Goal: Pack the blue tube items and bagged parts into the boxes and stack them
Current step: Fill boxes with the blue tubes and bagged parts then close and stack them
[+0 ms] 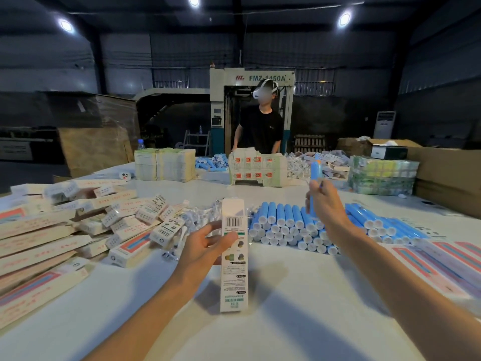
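Tabletop (286, 329) of smooth white sheet is spreading through a dim, metal-walled workshop, where three round ceiling lamps (345, 19) are glowing and a pale machine (260, 78) lettered FMZ-1450A is standing behind a person (261, 126) in a black T-shirt at the far edge. Toward the middle of the near edge, the left hand (205, 243) is gripping one tall, narrow printed cardboard box (234, 272), thumb across its barcode face and fingers curled behind, keeping it upright; whether its base is touching the table I cannot tell. Further in and to the right, the right hand (328, 204) is clasping one matte blue tube (315, 170) upright by its lower part, above a heap of tubes (286, 225), several dozen, lying with white caps facing the near edge. Along the left edge a loose pile of cartons (65, 230), cream and red, is lying, too many to count. Between pile and heap, crinkled clear bagged parts (200, 214) are lying. Flat printed sleeves (442, 264) are fanning along the right edge.
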